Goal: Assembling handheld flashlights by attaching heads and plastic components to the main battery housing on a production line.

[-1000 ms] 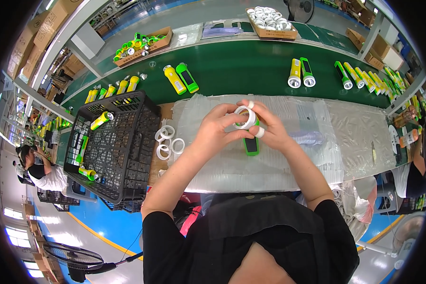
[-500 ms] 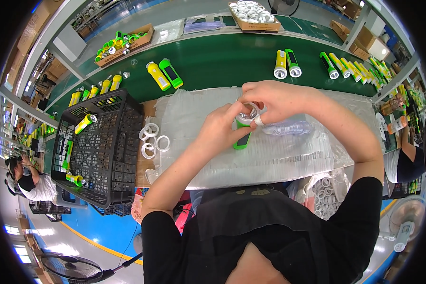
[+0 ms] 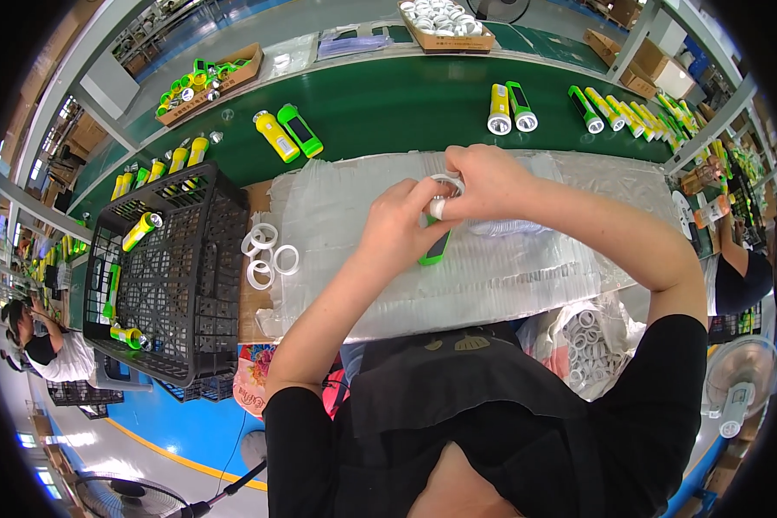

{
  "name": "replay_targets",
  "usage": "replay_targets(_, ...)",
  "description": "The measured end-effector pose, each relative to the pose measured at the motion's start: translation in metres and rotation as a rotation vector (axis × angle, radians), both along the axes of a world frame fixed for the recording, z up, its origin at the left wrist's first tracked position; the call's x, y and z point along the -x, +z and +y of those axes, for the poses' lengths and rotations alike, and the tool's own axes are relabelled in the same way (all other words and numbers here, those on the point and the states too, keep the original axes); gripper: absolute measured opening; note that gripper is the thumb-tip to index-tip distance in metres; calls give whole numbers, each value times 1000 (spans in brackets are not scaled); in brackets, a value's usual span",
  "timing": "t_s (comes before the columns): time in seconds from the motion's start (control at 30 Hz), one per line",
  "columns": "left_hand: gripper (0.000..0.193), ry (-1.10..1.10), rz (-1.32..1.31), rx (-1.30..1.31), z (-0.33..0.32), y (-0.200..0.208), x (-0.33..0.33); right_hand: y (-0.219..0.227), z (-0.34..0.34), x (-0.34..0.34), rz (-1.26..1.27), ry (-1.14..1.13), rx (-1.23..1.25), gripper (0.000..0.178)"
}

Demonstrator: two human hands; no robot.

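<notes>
Over the padded work surface, my left hand (image 3: 399, 220) is closed around the head end of a green flashlight (image 3: 434, 248), whose dark panel shows below the fingers. At the top of that head, my right hand (image 3: 485, 183) is closed on a white ring (image 3: 446, 181), its fingers curled over the rim. Both hands meet there, and the fingers hide most of the head and how far the ring sits on it. Beside my right wrist lies a stack of clear round lenses (image 3: 514, 226). Several loose white rings (image 3: 286, 260) lie left of my left forearm.
A black plastic crate (image 3: 200, 285) with a few flashlights stands at left. Across the green bench (image 3: 388, 104) lie yellow flashlights (image 3: 276, 136) and green ones (image 3: 300, 129). Farther back is a carton of white rings (image 3: 453, 41). A bag of rings (image 3: 585, 350) hangs near my lap.
My right fingers have closed farther over the ring, covering more of the flashlight's head. The whole view has shifted slightly, with bench items appearing a little farther left.
</notes>
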State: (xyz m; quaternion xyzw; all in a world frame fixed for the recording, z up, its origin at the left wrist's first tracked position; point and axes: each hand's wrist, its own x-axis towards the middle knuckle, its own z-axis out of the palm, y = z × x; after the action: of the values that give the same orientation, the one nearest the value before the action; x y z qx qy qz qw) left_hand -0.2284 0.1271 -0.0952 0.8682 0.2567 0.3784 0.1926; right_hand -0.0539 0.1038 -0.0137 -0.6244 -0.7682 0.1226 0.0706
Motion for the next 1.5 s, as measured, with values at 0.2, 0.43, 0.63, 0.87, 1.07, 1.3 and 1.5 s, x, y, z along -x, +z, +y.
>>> replay_targets(0.2, 40, -32, -102, -23, -1, -7, -8, -10, -6, -20, 175, 249, -341, 63)
replay_targets(0.43, 45, -27, -64, -28, 14, -14, -5, -13, 2, -15, 146, 190, -195, 36)
replay_targets(0.63, 111, -329, -137, 515, 3, -18, 18, -7, -26, -33, 396, 360, -339, 38)
replay_targets(0.87, 56, -305, -88, 180, 28, -31, 3, -56, 7, -30, 313, 281, -558, 30)
replay_targets(1.07, 65, 32, 264, -81, 161, -64, -7, -139, 129, -41, 427, -269, -630, 30)
replay_targets(1.3, 50, 319, 1024, -315, 246, -64, 70, -150, 212, -123, -191, -617, -272, 42)
replay_targets(1.5, 41, 157, 656, -394, 235, -67, 60, -140, 183, -74, 266, -293, -481, 28)
